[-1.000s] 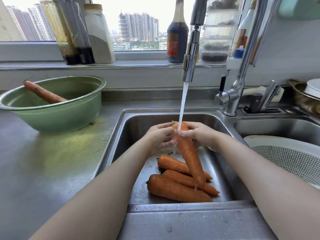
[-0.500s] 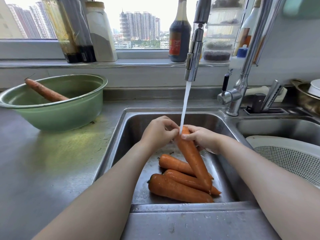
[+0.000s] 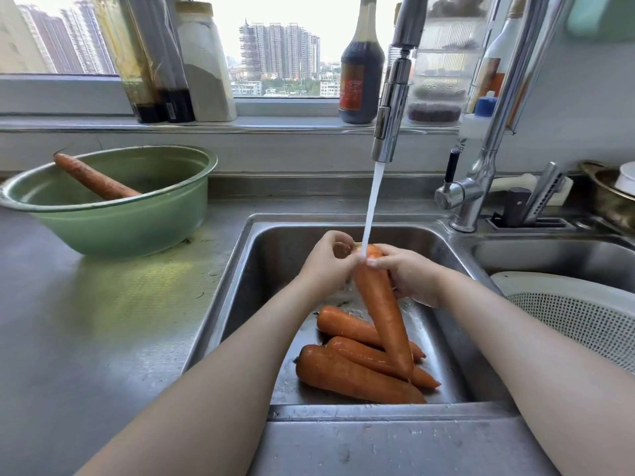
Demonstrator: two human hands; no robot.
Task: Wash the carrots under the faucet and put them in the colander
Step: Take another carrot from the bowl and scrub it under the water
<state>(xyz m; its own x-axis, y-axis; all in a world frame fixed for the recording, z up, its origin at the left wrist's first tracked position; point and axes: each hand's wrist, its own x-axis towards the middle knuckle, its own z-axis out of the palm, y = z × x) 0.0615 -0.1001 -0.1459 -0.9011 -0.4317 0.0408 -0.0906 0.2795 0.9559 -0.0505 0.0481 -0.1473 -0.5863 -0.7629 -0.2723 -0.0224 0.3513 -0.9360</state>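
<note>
One carrot is gripped at its thick end by the curled left hand and right hand under the faucet stream, tip down among three carrots in the sink. The wet skin could be let slip, or water deflected onto the desk. The colander is cut off at the right, so its contents cannot be judged

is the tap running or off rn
On. A white stream of water falls from the faucet onto the top of the carrot, held by the left hand and right hand over the sink.
</note>
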